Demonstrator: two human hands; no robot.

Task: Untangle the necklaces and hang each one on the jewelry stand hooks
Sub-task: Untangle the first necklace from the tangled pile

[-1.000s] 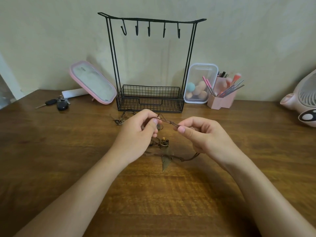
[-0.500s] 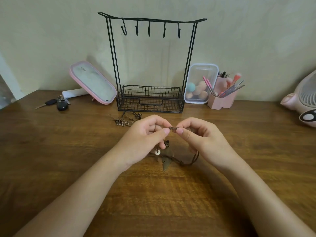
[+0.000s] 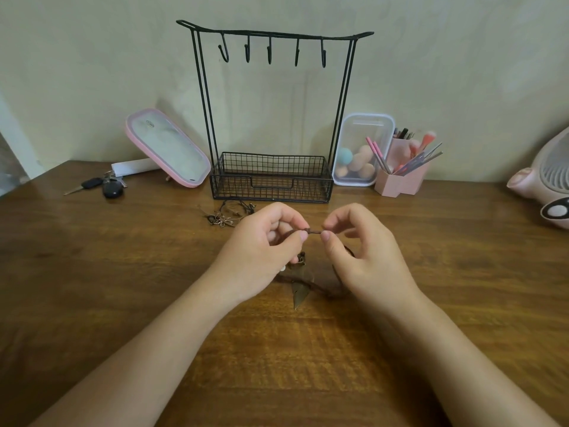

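Here, the left hand (image 3: 261,254) and the right hand (image 3: 366,257) each pinch one end of a short, thick stretch of brown cord (image 3: 312,232) between thumb and forefinger. The other fingers are curled loosely. The stretch runs level between the two thumbnails, above the wooden table (image 3: 92,272).

The rest of this necklace drops below the hands. Its beads bunch under the left thumb, a leaf-shaped pendant (image 3: 300,292) lies on the table between the wrists, and the cord loops away beneath the right palm.

A second necklace (image 3: 229,215) lies in a small heap just in front of the black wire jewelry stand (image 3: 271,180), apart from the left knuckles. The stand's hooks (image 3: 269,53) hang from its top bar.

Left of the stand are a pink mirror (image 3: 167,147) and keys (image 3: 103,186). To its right are a clear box of sponges (image 3: 358,149) and a pink brush holder (image 3: 400,180).
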